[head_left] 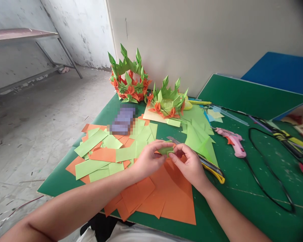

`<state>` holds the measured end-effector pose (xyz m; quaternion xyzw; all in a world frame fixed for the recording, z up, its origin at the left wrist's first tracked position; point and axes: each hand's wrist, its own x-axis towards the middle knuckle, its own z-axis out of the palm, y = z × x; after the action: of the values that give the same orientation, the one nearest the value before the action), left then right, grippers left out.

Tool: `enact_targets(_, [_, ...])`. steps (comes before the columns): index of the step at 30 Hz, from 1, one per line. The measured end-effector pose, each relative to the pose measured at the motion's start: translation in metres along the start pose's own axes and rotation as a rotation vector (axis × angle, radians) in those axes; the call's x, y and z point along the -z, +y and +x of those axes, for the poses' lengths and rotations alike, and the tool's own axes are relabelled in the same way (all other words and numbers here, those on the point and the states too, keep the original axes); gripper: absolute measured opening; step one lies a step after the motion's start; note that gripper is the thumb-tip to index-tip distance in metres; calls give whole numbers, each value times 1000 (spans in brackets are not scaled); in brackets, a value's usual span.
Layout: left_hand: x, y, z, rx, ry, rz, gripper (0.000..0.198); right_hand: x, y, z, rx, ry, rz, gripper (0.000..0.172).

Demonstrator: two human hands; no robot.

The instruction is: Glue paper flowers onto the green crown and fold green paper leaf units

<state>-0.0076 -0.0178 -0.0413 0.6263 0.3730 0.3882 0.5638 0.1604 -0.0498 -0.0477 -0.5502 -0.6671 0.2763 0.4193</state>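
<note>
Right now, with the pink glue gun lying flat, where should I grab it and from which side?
Grip the pink glue gun by its thick handle, coming down from the right. It lies flat on the green table, nozzle pointing left, black cord trailing by the handle.

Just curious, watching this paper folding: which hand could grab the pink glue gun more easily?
Probably the right hand: the glue gun lies on the table to its right. The left hand would have to cross over the green paper piece both hands pinch.
</note>
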Motion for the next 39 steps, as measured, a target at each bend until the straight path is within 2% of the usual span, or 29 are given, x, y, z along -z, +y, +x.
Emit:
enact_targets(7, [1,1,-2,-128,-27,109,48,-2,4,1,-125,-53,273,23])
enact_targets(10, [1,4,-3,-141,-46,131,46,-3,4,1,-145,-73,345,24])
enact_targets(15, [0,7,-2,-129,-9,139,32,-1,2,1,-170,-92,370,26])
enact_targets(26, [0,8,-2,-92,-9,76,32,0,3,2,-151,-141,341,24])
enact_targets(34, [0,10,0,4,-48,-64,28,-2,1,-1,-126,-47,275,30])
enact_targets(39, [2,6,1,33,-79,-59,33,-2,-1,-2,-138,-27,266,29])
